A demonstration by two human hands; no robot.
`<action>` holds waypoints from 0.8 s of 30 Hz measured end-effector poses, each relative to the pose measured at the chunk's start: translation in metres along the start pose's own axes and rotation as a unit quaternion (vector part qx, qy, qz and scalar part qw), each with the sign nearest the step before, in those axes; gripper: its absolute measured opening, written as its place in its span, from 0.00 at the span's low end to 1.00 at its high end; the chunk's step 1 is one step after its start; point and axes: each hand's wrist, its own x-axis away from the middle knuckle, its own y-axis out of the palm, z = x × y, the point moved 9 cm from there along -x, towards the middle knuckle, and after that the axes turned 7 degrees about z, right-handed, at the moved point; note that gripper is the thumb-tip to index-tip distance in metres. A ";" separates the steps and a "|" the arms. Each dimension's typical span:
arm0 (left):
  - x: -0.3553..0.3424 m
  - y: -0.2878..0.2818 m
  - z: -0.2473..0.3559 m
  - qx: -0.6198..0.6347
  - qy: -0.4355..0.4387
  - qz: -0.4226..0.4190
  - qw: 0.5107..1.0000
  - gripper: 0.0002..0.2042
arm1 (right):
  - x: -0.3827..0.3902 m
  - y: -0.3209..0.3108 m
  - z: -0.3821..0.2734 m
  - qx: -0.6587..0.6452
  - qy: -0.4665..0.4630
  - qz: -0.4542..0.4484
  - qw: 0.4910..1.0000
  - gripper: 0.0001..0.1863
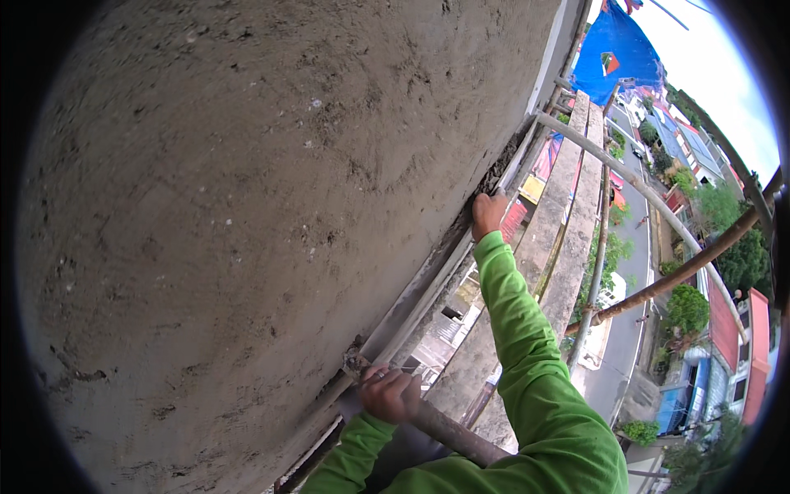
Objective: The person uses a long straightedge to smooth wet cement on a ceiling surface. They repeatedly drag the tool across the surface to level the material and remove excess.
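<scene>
L hand (392, 393) wrapped round scaffold pole (454, 434); R hand (489, 214) well apart, curled at lower edge of plastered wall (247, 206), left of planks (561, 189); can't tell if gripping. Prob. edge work; next move needs steady L hold.

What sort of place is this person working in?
Probably a construction site, up on scaffolding: there's a rough, cement-like wall, weathered planks running alongside it, and a street well below.
</scene>
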 end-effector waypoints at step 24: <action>-0.009 0.002 0.009 -0.028 0.021 -0.041 0.999 0.08 | -0.170 0.029 0.049 -0.199 -0.066 0.021 0.978 0.10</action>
